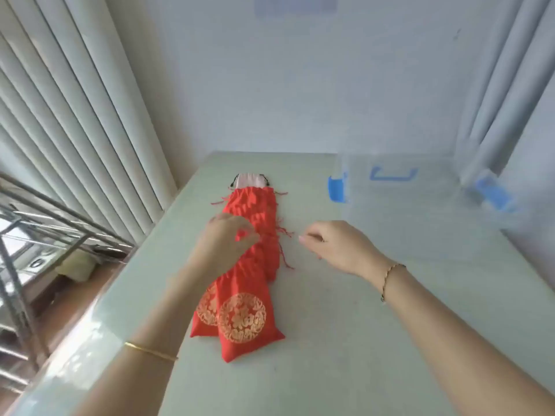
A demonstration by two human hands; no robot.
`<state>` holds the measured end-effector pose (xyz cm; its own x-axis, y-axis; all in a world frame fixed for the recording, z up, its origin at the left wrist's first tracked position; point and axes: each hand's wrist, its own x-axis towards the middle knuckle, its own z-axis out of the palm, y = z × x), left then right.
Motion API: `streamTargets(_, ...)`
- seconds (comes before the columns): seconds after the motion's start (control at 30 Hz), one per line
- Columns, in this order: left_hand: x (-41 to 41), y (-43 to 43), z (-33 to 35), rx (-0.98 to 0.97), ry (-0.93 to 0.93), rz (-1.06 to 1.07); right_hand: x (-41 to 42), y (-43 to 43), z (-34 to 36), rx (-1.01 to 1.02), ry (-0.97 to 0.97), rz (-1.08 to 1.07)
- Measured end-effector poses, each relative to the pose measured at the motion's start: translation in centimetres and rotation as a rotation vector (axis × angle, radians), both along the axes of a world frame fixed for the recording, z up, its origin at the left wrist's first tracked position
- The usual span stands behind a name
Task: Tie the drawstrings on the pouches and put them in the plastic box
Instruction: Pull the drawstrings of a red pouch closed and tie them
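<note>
Left hand (228,241), right hand (339,249) at red pouches (240,319) on bench (360,340).
Left pinches pouch fabric; right pinches a drawstring (286,233) just beside the pouches.

We see overlapping red pouches (240,316) in a row running away from us on the pale green table (360,340), with a pink pouch (251,180) at the far end. Our left hand (223,244) lies on the row, fingers bent onto the cloth. Our right hand (339,247) hovers just right of it, fingers curled near the loose red drawstrings (285,232). Blur hides either grip. A clear plastic box (390,202) stands far right.
</note>
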<state>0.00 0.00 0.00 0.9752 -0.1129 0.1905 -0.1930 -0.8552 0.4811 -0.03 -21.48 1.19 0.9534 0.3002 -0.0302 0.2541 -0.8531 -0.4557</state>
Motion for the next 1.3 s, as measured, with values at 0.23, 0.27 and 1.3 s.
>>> streamTargets(0.23,-3.2,1.1,-3.1,0.213,-0.191,0.069,-4.1,0.9,-6.7,0.298,-0.117,-0.058)
streamTargets(0.27,-3.3,1.0,-3.1,0.244,-0.217,0.05,-4.8,1.0,-6.9,0.338,-0.141,-0.072)
streamTargets(1.3,-2.7,-6.7,-4.0,-0.363,-0.167,-0.138,-4.6,-8.3,-6.3,0.623,-0.228,-0.202)
